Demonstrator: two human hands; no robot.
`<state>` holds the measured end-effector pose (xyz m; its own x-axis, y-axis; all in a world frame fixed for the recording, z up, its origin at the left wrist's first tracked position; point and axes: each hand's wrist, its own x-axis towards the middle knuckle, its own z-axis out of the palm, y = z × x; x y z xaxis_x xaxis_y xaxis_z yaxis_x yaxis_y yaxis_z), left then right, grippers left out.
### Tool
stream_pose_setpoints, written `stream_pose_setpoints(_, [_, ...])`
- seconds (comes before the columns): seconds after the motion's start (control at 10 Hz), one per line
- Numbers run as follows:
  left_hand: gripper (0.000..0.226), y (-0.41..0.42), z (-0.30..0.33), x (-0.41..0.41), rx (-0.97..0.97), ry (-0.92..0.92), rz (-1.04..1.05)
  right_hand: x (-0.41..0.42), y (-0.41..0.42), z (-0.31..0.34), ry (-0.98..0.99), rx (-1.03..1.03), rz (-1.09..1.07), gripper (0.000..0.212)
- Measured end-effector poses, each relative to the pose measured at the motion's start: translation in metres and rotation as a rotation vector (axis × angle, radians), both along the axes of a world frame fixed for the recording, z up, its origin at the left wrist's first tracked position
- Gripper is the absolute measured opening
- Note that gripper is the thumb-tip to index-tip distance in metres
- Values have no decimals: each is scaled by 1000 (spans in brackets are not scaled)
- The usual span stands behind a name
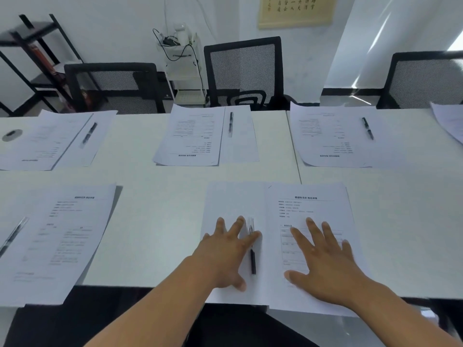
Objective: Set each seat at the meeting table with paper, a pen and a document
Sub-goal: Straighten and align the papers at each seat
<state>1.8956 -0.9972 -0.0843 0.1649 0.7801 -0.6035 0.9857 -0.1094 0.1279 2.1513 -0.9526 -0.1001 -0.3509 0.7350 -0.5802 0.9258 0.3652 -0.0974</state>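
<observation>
Single head-worn wide view, forward and down, close over the table (155, 246); chairs (244, 71) beyond

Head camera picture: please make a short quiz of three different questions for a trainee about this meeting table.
1. True or false: the left hand lies flat on the blank paper and touches the pen.
2. What lies under the right hand? A) printed document B) notebook C) folder
3. How many pens lie at the three far seats?

Key: 1 true; 2 A; 3 three, at the far left, middle and right.
</observation>
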Motion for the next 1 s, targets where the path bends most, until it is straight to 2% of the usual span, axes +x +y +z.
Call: stream_pose_setpoints(1.0, [124,-1,11,5,-41,-1,42,1,18,-1,23,-2,31,106])
